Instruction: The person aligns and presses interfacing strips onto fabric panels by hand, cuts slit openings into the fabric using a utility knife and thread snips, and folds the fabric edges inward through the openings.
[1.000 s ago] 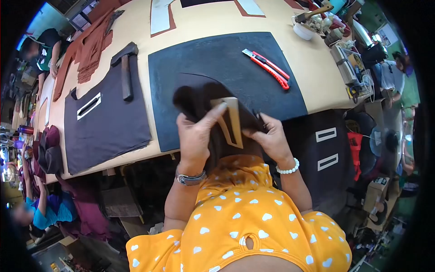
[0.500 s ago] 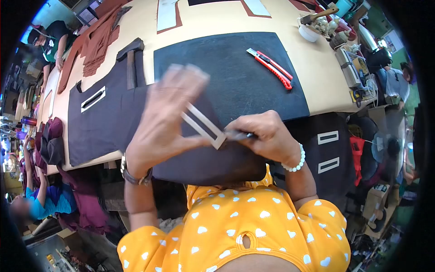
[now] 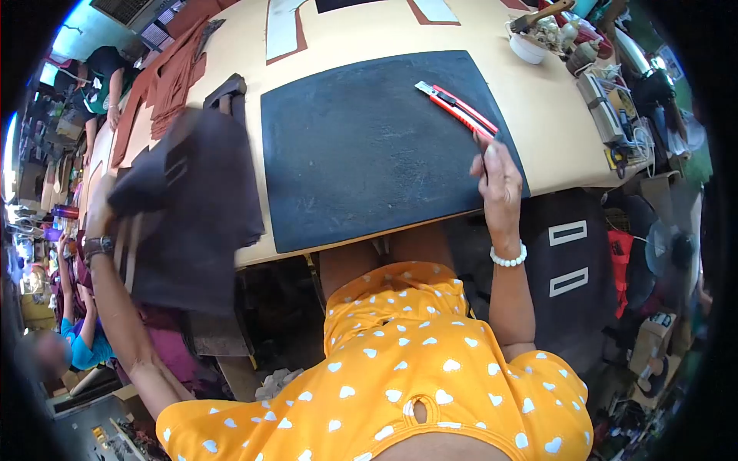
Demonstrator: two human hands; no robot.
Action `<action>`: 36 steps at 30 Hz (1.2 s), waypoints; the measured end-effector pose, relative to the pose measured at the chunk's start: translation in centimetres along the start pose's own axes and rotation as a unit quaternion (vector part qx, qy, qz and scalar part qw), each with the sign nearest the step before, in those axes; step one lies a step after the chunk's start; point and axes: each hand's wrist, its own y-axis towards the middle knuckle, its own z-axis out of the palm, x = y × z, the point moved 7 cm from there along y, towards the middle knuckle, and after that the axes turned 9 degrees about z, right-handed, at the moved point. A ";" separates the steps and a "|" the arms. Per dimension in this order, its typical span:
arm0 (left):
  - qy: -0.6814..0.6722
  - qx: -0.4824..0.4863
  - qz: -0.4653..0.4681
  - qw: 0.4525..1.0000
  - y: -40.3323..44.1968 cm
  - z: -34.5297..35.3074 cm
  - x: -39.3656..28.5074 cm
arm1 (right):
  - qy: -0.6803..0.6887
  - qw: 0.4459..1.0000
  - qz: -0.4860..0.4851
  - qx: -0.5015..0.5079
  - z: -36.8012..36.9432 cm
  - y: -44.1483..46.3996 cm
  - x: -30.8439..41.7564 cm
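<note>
Head view: the blurred left hand (image 3: 101,209) grips one side of a dark panel (image 3: 196,230) drooping over the near edge of the table (image 3: 557,146); probably light and limp, best held by two corners. The right hand (image 3: 501,180) curls beside a red cutter (image 3: 461,111), its hold unclear.
</note>
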 end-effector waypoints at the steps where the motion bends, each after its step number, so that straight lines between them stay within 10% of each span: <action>1: -0.075 0.001 -0.055 0.996 -0.3 -0.9 5.0 | -0.011 0.999 0.040 -0.005 -0.2 -0.3 -1.3; 8: -0.352 -0.005 -0.117 0.929 -2.9 13.1 -2.2 | 0.041 0.997 0.059 0.012 0.9 -0.2 -2.0; 15: -0.763 -0.029 0.020 0.645 -4.9 23.3 -26.1 | 0.138 0.966 0.116 0.183 7.6 -6.4 2.8; 36: -0.728 -0.084 0.118 0.671 -8.6 23.3 -26.6 | 0.251 0.930 0.214 0.164 8.5 -6.1 -0.9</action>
